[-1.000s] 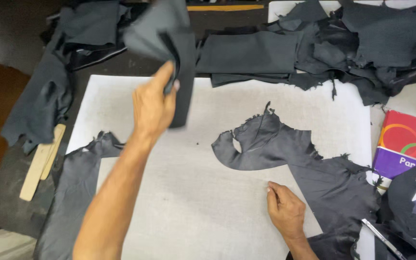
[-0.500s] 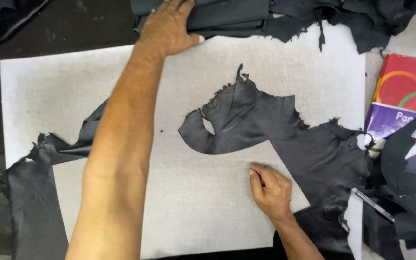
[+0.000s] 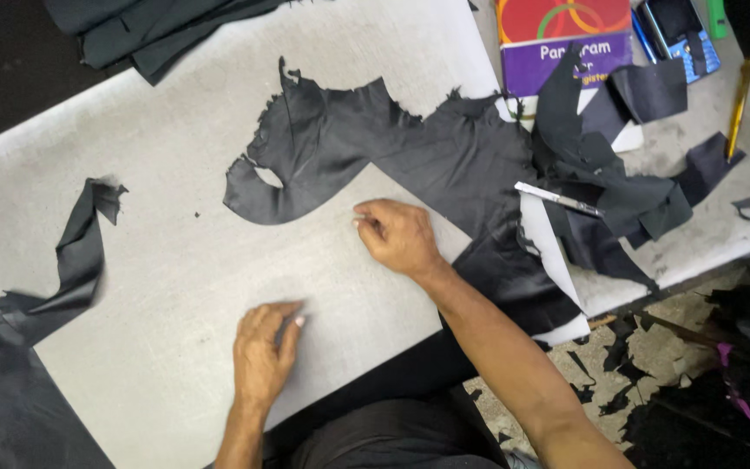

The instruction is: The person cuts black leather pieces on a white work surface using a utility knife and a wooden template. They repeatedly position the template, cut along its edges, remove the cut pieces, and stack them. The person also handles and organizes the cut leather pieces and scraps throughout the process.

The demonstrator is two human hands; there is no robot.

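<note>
The dangling black strip at the board's left edge could've slid off if the grey cutting board got nudged, imo. Left hand lay flat and empty, fingers loose. Right hand was curled, fingertips pinched at the big black leather piece mid-board; whether it gripped anything, couldn't tell.

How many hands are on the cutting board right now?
2. The left hand lies flat on the bare board near its front edge; the right hand rests by the black leather piece.
</note>
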